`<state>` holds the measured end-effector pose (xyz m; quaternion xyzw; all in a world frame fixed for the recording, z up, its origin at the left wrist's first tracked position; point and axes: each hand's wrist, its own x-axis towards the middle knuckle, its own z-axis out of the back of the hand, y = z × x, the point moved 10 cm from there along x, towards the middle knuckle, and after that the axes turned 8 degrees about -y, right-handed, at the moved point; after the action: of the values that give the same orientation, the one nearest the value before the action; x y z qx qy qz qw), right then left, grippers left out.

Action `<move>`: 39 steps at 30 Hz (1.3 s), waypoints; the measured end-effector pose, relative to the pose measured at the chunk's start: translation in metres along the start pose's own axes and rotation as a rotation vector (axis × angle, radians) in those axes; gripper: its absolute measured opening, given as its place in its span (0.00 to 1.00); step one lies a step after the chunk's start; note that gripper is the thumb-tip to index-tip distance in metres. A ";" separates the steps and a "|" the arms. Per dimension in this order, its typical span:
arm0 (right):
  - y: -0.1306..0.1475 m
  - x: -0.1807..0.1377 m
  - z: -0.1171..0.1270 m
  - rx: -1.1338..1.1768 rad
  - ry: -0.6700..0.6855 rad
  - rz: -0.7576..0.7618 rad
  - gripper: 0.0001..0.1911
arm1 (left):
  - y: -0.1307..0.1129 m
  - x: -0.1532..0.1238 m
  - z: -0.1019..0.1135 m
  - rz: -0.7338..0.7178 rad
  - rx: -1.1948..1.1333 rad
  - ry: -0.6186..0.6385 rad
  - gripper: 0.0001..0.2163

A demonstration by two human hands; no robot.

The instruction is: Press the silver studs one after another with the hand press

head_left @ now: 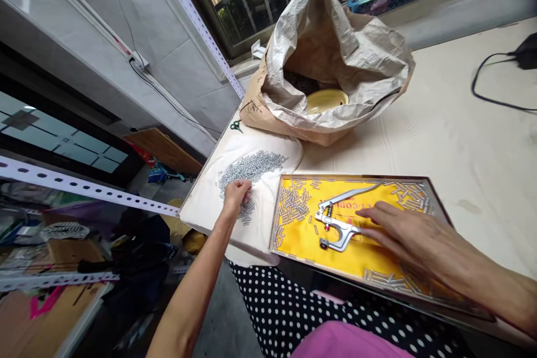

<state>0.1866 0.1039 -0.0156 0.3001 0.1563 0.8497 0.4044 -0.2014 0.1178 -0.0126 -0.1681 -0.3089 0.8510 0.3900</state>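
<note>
My left hand reaches out to a heap of small silver metal pins spread on a white cloth, its fingers curled into the pins. My right hand lies flat with fingers stretched over a shallow tray with a yellow bottom, fingertips by the handle of silver hand pliers. More pins lie scattered at the tray's left side and along its near edge.
A big open paper sack with dark contents and a yellow bowl stands behind the tray. Small green scissors lie at the table's far left edge. A black cable runs at right. Perforated metal rails and clutter fill the floor at left.
</note>
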 end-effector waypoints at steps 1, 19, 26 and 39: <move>0.013 0.014 0.002 0.093 0.019 0.014 0.18 | 0.002 -0.005 0.002 0.030 -0.062 0.030 0.08; 0.143 0.142 -0.159 0.856 0.322 -0.177 0.09 | 0.011 -0.089 0.014 0.100 -0.646 0.221 0.19; 0.143 0.141 -0.168 0.837 0.279 -0.186 0.08 | 0.025 -0.082 0.005 0.181 -0.758 0.242 0.21; 0.142 0.154 -0.091 0.373 0.090 0.148 0.06 | 0.027 -0.076 0.042 0.168 -0.713 0.014 0.24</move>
<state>-0.0313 0.1335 0.0450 0.3424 0.3065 0.8459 0.2708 -0.1902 0.0296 0.0049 -0.3242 -0.5684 0.7178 0.2379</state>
